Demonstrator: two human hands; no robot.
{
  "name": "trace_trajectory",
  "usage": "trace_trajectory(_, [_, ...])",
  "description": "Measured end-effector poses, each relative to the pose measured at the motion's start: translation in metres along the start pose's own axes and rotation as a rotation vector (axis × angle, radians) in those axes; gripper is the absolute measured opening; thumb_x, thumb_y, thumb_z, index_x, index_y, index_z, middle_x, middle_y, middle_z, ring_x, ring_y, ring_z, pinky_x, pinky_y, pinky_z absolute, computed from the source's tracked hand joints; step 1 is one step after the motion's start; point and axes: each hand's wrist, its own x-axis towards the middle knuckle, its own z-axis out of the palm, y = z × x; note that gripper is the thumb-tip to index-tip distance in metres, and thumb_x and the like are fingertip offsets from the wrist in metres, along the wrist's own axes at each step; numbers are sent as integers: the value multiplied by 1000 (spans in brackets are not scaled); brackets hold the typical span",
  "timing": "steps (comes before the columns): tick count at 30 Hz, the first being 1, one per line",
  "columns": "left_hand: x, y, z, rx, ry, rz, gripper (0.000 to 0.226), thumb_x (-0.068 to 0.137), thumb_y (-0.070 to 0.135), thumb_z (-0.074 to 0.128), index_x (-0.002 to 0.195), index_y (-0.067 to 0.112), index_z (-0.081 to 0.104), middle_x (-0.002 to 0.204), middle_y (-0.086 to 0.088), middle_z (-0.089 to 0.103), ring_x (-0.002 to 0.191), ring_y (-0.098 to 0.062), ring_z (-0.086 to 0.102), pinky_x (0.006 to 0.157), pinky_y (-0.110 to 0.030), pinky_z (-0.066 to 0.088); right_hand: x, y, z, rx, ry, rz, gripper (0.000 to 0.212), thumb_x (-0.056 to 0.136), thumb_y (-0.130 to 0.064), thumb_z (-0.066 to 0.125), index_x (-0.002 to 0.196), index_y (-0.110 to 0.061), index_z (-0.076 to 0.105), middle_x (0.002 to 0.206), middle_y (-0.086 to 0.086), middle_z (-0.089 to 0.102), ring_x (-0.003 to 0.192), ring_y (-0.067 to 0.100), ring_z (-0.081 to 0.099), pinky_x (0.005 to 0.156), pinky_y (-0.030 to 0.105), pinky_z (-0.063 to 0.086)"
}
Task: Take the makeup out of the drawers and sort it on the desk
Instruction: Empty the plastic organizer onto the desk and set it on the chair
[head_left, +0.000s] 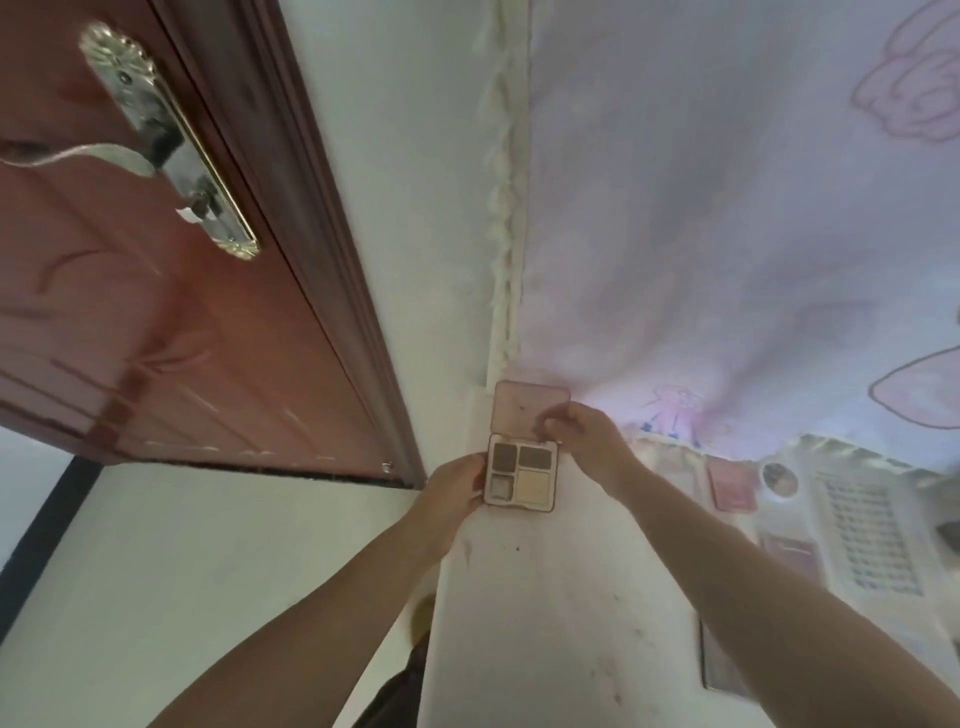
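I hold a small eyeshadow palette (522, 475) up in front of a white wall, at arm's length. It is open and shows two brown pans, a shimmery grey pan and a pale yellow pan. Its translucent pink lid (519, 408) stands up from the top edge. My left hand (452, 493) grips the palette's left side. My right hand (584, 439) pinches the lid at its lower right. No drawer or desk is in view.
A reddish-brown door (156, 312) with a metal lever handle (156, 140) stands at the left. A pale curtain with pink drawings (753, 208) hangs at the right. Cards and a calendar sheet (872, 535) are stuck on the wall at lower right.
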Motion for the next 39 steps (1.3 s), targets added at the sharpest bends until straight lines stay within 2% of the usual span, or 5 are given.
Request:
trace_trajectory(17, [28, 13, 3, 558, 148, 172, 22, 94, 6, 37, 91, 2, 59, 78, -11, 46, 72, -19, 41, 57, -22, 32, 30, 13, 7, -232, 84, 11, 27, 92, -20, 56, 116, -9, 56, 100, -2, 59, 94, 17, 58, 78, 26, 46])
trace_trajectory(23, [-10, -17, 33, 770, 444, 424, 33, 92, 6, 44, 125, 8, 49, 111, -9, 49, 98, -24, 51, 87, -37, 46, -23, 22, -57, -300, 145, -84, 23, 91, -10, 57, 114, -6, 60, 103, -3, 59, 94, 12, 58, 80, 18, 43])
trace_trajectory(30, [-55, -117, 122, 933, -80, 291, 33, 96, 10, 39, 127, 13, 52, 117, -2, 51, 98, -9, 49, 81, -11, 33, -135, 98, -129, -758, -87, -121, 12, 90, -16, 54, 99, -17, 63, 100, -2, 63, 88, 15, 59, 75, 19, 44])
trace_trajectory(35, [-64, -147, 168, 984, -94, 243, 35, 97, 12, 39, 129, 8, 52, 130, -10, 50, 119, -20, 49, 97, -19, 31, -181, 163, -142, -1336, -170, -340, 41, 86, -43, 50, 122, -23, 50, 138, 1, 42, 121, 26, 46, 96, 36, 38])
trace_trajectory(39, [-69, -152, 187, 967, -93, 270, 25, 91, 6, 40, 97, 4, 65, 103, -17, 61, 83, -19, 54, 75, -28, 42, -182, 173, -138, -1357, -131, -385, 50, 82, -40, 55, 126, -20, 44, 141, 7, 39, 129, 28, 38, 104, 37, 30])
